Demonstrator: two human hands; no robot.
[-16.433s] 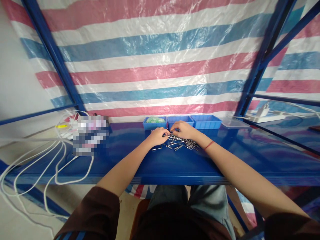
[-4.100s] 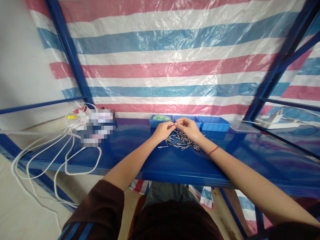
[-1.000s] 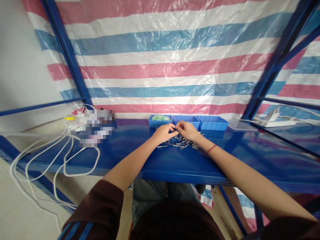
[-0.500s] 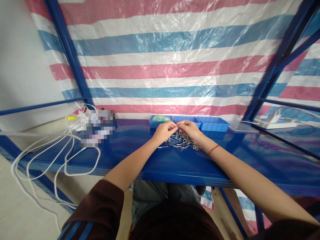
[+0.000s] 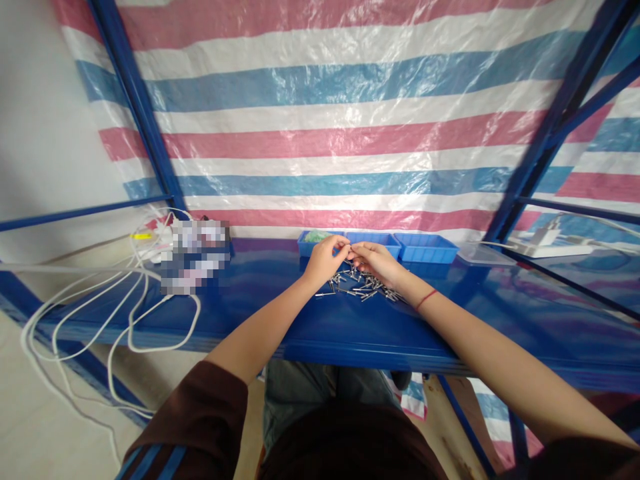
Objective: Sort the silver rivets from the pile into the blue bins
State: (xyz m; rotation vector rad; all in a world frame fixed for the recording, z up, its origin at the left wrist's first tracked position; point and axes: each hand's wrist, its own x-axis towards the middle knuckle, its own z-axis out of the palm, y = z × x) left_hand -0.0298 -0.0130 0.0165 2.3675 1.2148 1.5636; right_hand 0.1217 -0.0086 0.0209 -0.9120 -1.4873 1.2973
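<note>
My left hand (image 5: 325, 259) and my right hand (image 5: 377, 262) meet fingertip to fingertip above a loose pile of slim, silvery bolt-like metal pieces (image 5: 367, 291). Thumb and fingers of each are pinched together. Whatever lies between the fingertips is too small and covered to make out. Just behind the hands stand a left blue bin (image 5: 303, 247) with a green and clear plastic bag (image 5: 316, 237) in it, and a middle blue bin (image 5: 380, 239), both partly hidden. A right blue bin (image 5: 427, 250) sits alongside them.
The blue tabletop (image 5: 340, 327) has a striped plastic sheet (image 5: 320, 140) hanging behind it. White cables (image 5: 137, 320) loop over its left end, by a blurred-out patch (image 5: 195, 257). A white power strip (image 5: 555, 248) lies at right, inside blue frame posts (image 5: 537, 153).
Both hands have shifted slightly up and to the left, still joined at the fingertips. My left hand now covers more of the left bin and its bag.
</note>
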